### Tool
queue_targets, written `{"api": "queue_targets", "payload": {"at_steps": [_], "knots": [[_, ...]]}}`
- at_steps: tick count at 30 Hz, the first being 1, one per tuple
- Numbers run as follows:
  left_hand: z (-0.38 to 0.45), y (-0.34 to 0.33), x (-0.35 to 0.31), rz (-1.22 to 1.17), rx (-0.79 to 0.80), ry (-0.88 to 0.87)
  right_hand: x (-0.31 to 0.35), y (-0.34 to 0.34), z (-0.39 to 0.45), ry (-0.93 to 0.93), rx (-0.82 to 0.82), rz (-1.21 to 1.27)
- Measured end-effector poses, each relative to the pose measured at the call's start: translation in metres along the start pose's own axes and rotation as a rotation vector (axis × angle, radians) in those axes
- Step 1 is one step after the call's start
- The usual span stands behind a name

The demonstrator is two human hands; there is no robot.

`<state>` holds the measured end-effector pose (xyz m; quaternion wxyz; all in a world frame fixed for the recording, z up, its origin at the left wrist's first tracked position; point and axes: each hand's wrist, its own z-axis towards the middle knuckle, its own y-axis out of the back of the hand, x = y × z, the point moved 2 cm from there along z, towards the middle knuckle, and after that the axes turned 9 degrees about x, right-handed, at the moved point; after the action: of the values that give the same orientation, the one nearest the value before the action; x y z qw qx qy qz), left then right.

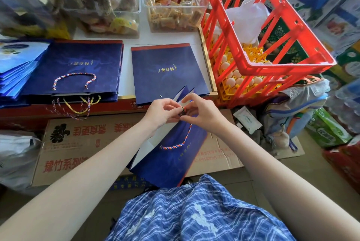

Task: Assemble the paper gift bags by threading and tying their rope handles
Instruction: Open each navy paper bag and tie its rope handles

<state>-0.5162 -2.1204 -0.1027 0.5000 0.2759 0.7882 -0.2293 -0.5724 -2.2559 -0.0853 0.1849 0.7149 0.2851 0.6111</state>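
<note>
A dark blue paper gift bag (169,161) leans from my lap up against the table edge. A multicoloured twisted rope handle (178,142) hangs in a loop on its front face. My left hand (161,112) and my right hand (200,113) meet at the bag's top rim, and both pinch the rope's end (183,111) between fingertips. Another flat blue bag (167,71) lies on the table just beyond my hands, with an empty eyelet near its close edge. A stack of blue bags with rope handles (78,69) lies to the left.
Loose ropes (78,104) dangle off the table's front at left. A red plastic crate (259,32) over egg trays stands at right. Clear tubs of snacks (173,7) sit at the back. A cardboard box (78,143) lies under my arms, a backpack (292,112) at right.
</note>
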Motion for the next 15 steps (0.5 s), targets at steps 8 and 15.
{"api": "queue_targets", "payload": {"at_steps": [8, 15], "knots": [[-0.002, 0.002, 0.000, 0.209, 0.070, -0.231, -0.009, -0.001, -0.001, -0.082, -0.091, 0.250], [0.002, 0.002, 0.002, 0.489, -0.078, -0.324, -0.011, -0.002, -0.001, -0.108, -0.037, 0.417]]}}
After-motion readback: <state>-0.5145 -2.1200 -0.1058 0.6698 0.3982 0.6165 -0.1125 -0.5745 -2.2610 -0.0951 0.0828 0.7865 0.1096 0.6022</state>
